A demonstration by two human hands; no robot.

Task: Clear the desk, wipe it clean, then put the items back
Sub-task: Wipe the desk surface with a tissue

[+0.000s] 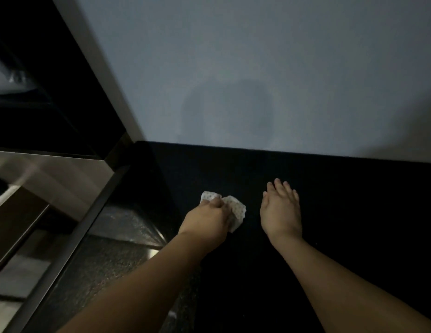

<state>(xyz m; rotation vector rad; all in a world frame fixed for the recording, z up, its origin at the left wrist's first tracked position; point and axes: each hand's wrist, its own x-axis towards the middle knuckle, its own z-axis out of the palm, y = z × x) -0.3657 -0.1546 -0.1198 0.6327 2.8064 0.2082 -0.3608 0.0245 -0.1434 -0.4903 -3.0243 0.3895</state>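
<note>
Black desk: left hand grips 1 dotted cloth (crumpled); right hand lies flat, fingers straight.

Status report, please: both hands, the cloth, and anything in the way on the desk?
Left hand grips dotted cloth on black desk. Right hand open, fingers straight, beside it. No obstacle seen on desk.

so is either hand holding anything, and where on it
The left hand grips a crumpled spotted cloth around its middle; the right hand holds nothing.
</note>
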